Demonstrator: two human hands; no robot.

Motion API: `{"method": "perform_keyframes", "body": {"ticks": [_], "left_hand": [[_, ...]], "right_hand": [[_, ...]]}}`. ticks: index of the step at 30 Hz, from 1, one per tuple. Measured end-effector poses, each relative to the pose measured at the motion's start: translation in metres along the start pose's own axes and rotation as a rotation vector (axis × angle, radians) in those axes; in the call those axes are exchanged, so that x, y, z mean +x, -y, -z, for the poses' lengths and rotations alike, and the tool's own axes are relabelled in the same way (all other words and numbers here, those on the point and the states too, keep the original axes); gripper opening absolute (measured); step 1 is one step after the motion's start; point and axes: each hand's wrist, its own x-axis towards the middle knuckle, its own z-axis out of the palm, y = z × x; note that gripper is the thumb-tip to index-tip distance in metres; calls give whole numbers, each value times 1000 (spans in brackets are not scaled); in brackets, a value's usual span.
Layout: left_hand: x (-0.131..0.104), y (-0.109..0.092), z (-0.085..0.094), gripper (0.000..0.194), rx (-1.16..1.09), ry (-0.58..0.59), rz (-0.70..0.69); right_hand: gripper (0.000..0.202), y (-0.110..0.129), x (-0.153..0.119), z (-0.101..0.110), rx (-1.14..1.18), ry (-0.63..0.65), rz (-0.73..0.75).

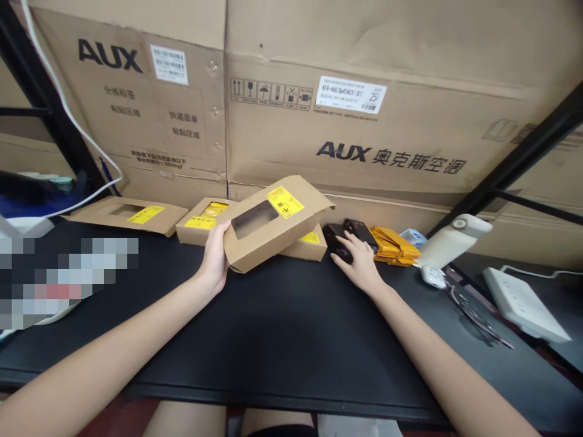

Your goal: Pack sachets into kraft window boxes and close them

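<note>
The left hand [215, 261] is gripping a flat kraft-cardboard box [273, 220] with a dark window, lifted above the matte black tabletop [282, 340]. The right hand [359, 262], fingers loosely spread, is resting on small black rectangular items [339, 238]; yellow packets [394, 246] are lying just beyond it.

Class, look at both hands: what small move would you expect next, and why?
Probably the right hand closes on the black item and lifts it toward the box. The left hand holds that windowed cardboard box raised and tilted above the table, while the right hand's fingers already rest on the black item.
</note>
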Motion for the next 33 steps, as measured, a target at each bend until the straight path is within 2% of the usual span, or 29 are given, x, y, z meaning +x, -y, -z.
{"method": "perform_keyframes", "body": {"ticks": [2, 6, 11, 17, 23, 29, 33], "left_hand": [[-2, -2, -2, 37, -59, -37, 45], [-4, -6, -4, 32, -89, -67, 84], [-5, -6, -4, 32, -87, -77, 90], [-4, -4, -3, 37, -64, -83, 89], [-1, 1, 0, 39, -15, -81, 73], [0, 4, 1, 41, 9, -71, 90], [1, 6, 2, 42, 63, -21, 66]], "right_hand": [[52, -7, -2, -8, -29, 21, 0], [42, -10, -3, -15, -54, -21, -9], [37, -6, -4, -13, -128, 12, -9], [37, 2, -3, -8, -118, -28, 3], [27, 5, 1, -1, 100, -225, -23], [21, 4, 1, 0, 187, -312, -38], [17, 11, 1, 4, 282, -434, -39]]}}
